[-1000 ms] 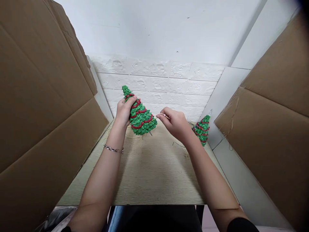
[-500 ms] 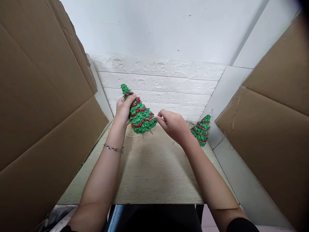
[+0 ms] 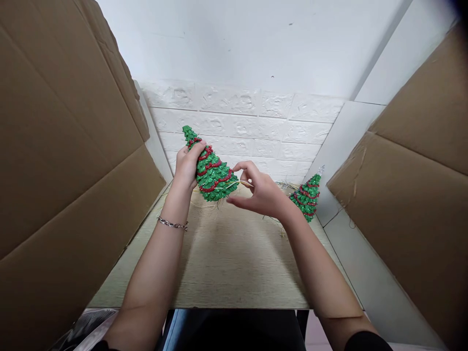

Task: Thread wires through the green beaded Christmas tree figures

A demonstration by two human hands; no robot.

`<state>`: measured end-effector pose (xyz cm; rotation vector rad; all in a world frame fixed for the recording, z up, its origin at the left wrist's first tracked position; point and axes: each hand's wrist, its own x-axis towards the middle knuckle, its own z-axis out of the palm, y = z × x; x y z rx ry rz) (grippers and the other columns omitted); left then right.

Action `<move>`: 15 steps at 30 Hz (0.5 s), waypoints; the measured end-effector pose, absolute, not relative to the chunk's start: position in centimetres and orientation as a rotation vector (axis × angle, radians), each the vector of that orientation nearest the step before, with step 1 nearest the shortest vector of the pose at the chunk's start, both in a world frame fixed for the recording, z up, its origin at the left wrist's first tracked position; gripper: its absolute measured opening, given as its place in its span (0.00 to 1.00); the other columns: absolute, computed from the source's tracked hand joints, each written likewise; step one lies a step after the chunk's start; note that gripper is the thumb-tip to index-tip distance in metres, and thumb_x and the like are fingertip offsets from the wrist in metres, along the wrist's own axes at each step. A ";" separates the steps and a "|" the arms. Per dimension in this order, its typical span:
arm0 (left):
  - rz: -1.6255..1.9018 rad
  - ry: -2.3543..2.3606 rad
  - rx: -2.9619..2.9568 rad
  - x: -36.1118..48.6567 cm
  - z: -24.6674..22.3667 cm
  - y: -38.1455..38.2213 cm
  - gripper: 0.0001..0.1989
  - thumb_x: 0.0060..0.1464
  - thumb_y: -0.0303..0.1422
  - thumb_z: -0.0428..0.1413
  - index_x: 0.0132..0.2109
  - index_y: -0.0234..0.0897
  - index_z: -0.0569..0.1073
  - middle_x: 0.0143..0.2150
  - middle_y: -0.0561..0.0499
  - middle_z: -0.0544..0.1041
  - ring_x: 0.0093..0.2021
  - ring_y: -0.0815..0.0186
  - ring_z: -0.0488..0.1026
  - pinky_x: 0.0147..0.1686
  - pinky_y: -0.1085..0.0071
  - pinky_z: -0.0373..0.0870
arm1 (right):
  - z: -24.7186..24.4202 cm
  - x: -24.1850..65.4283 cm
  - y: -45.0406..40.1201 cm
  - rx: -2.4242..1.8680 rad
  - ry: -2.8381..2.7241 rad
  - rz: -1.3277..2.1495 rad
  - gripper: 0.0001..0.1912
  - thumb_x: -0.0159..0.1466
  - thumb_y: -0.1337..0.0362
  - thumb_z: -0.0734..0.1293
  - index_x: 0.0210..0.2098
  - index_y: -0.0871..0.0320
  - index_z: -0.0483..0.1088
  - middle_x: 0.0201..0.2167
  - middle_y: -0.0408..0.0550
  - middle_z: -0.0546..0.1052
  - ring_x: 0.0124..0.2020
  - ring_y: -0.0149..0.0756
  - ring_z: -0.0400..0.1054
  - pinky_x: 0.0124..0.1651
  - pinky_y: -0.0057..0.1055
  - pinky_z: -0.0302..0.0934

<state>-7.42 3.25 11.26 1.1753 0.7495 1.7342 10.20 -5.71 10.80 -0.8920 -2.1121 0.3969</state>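
My left hand [image 3: 188, 163] is closed around the upper part of a small artificial Christmas tree [image 3: 215, 180], green with glitter and wavy red garlands. The tree leans, its tip toward the upper left and its wide base toward my right hand. Beside that base, my right hand [image 3: 258, 192] has its thumb and index finger spread apart. A thin pale cord [image 3: 237, 183] runs from the tree's lower branches to the curled fingers of my right hand. Dark thin wire ends stick out under the base.
A second Christmas tree [image 3: 307, 197] with a clear tip stands at the right, partly behind my right forearm. Loose strands of wire [image 3: 288, 185] lie at the back of the table [image 3: 234, 263]. Cardboard panels [image 3: 91, 161] flank both sides, and a white brick-patterned wall [image 3: 241, 126] is behind.
My right thumb and index finger have parted from their pinch on the cord, the thumb now lower near the tree's base. My left hand and its tree stay nearly still.
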 end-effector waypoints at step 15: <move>1.710 0.777 1.172 -7.2 11.2 3.3 0.13 0.38 0.39 0.60 0.26 0.35 0.66 0.24 0.52 0.71 0.22 0.71 0.67 0.25 0.72 0.68 | 10.4 9.8 -4.8 -0.911 -1.761 0.087 0.10 0.60 0.61 0.62 0.27 0.57 0.72 0.23 0.43 0.72 0.26 0.28 0.62 0.31 0.26 0.55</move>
